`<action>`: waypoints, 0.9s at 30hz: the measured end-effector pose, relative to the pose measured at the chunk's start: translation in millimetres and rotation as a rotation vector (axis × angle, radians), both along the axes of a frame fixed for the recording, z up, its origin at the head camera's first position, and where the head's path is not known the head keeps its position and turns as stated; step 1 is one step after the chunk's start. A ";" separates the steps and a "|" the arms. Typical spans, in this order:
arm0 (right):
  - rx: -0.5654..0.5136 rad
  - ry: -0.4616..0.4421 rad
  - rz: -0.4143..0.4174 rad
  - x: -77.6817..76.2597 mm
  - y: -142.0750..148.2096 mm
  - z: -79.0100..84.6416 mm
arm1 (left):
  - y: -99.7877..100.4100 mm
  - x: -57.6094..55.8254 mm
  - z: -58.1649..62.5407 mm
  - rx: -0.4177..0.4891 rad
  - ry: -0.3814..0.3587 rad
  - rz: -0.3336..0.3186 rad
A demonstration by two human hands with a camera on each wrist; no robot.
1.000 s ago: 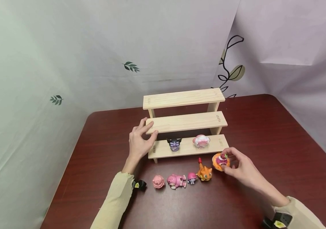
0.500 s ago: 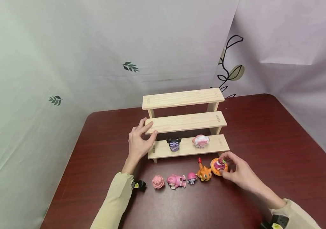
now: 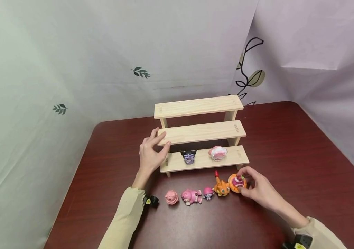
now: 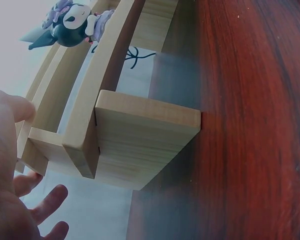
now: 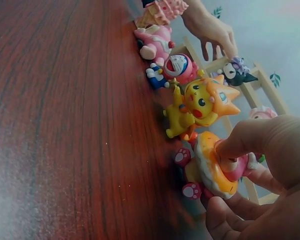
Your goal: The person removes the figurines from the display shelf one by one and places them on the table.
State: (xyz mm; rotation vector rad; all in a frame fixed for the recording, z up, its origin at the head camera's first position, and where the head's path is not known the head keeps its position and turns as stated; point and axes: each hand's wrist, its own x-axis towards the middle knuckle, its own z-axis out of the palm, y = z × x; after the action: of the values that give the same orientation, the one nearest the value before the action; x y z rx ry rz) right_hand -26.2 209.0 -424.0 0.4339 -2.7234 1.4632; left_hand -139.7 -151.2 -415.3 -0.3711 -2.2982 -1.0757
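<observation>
My left hand (image 3: 152,155) grips the left end of the middle board of a three-tier wooden display shelf (image 3: 202,133), thumb on the front edge and fingers behind. My right hand (image 3: 261,186) pinches a figurine with an orange doughnut-like ring (image 3: 233,184). In the right wrist view the doughnut figurine (image 5: 210,162) shows red feet with paw prints, close to the table. Right beside it stands a yellow figurine in an orange hood (image 5: 190,105), whose red-tipped orange tail (image 3: 216,175) points up in the head view.
Left of these, in a row, are a small pink-and-blue figurine (image 3: 208,193), a pink figurine lying down (image 3: 191,196) and a pink ice-cream-like figurine (image 3: 171,197). On the lowest board stand a black-and-purple figurine (image 3: 189,157) and a pink-and-white figurine (image 3: 217,153). A wall cloth (image 3: 102,52) hangs behind the table (image 3: 118,138).
My right hand has shifted the doughnut figurine left and a little toward me, up beside the orange-hooded figurine. The left hand has stayed on the shelf.
</observation>
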 end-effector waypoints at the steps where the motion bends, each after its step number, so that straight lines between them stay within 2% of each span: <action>1: -0.003 0.001 0.000 -0.1 -0.1 0.2 | 0.0 -0.2 0.3 0.001 -0.001 0.000; 10: 0.018 0.042 0.003 1.3 -0.6 -1.0 | 0.3 -0.8 0.8 0.001 -0.002 -0.005; 20: 0.042 0.001 0.027 0.9 0.9 1.0 | 0.5 -0.4 1.5 0.001 0.010 -0.009; 27: 0.072 0.034 0.066 1.1 1.1 1.4 | 0.1 -0.7 0.8 0.003 -0.006 -0.004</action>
State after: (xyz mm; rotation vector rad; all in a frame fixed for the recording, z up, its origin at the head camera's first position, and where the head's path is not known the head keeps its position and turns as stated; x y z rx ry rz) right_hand -25.1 210.1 -422.6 0.5509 -2.7674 1.3618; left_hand -140.4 -151.1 -414.4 -0.3722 -2.3018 -1.0837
